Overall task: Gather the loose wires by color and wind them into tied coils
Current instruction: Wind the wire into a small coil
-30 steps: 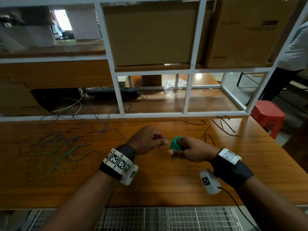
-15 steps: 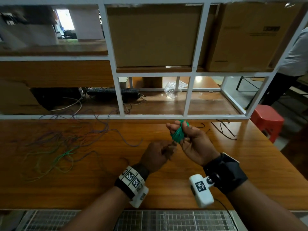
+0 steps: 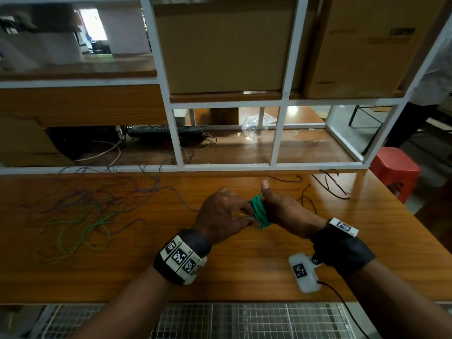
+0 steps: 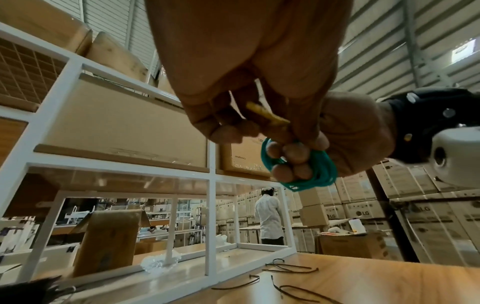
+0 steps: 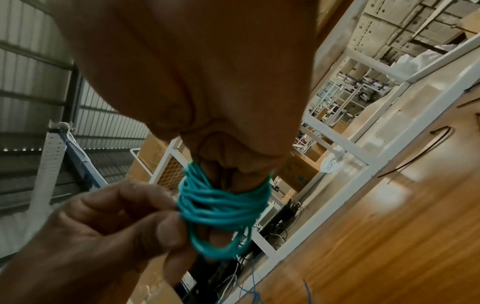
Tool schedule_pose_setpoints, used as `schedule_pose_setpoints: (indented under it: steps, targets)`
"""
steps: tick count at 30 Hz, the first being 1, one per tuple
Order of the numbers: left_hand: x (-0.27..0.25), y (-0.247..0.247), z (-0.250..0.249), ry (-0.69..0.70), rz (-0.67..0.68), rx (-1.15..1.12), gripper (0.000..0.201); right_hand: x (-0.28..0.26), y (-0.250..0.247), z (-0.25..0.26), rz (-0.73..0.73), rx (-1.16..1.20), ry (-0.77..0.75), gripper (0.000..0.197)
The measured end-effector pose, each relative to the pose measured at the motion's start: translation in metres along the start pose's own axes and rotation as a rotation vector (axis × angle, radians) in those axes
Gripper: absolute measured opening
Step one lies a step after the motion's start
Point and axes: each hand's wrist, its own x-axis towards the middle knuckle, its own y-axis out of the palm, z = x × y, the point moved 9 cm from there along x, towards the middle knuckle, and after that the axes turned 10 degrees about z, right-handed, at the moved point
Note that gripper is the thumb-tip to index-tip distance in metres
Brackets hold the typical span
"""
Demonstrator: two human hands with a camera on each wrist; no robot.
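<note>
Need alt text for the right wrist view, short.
A green wire coil is wound around the fingers of the right hand, seen from the wrist. The left hand pinches the coil's side, above a wooden table with a white rack behind.

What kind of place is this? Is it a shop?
Probably a warehouse or factory workshop, not a shop. Stacked cardboard boxes fill the background, a white metal rack stands on the wooden workbench, and loose wires lie spread on it.
</note>
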Motion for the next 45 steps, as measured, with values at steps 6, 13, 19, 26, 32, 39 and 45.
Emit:
schedule_pose_setpoints:
  steps: [6,13,19,26,32,39,45]
  targets:
    - [0.003,0.004,-0.009,-0.032,0.162,-0.473,0.08,-0.017,0.024,0.011,0.251,0.085,-0.035,0.08]
    - [-0.011,0.033,-0.007,-0.119,0.111,-1.047,0.038,-0.021,0.036,0.001,0.518,0.447,-0.007,0.07]
    - [-0.016,0.041,-0.017,-0.081,0.077,-1.146,0.037,-0.021,0.034,-0.022,0.594,0.483,-0.031,0.045]
    - [-0.008,0.035,-0.006,-0.111,0.001,-1.01,0.032,-0.019,0.031,-0.006,0.546,0.709,-0.105,0.034]
    - [-0.003,0.022,0.002,-0.089,0.007,-1.0,0.022,-0.023,0.023,-0.001,0.562,0.754,-0.056,0.033]
    - [-0.014,0.02,0.022,-0.169,-0.095,-0.934,0.017,-0.008,-0.015,-0.011,0.105,0.548,-0.045,0.025]
    - [-0.031,0.031,0.039,-0.333,-0.245,-0.981,0.019,-0.027,-0.004,-0.004,-0.004,0.388,-0.158,0.055]
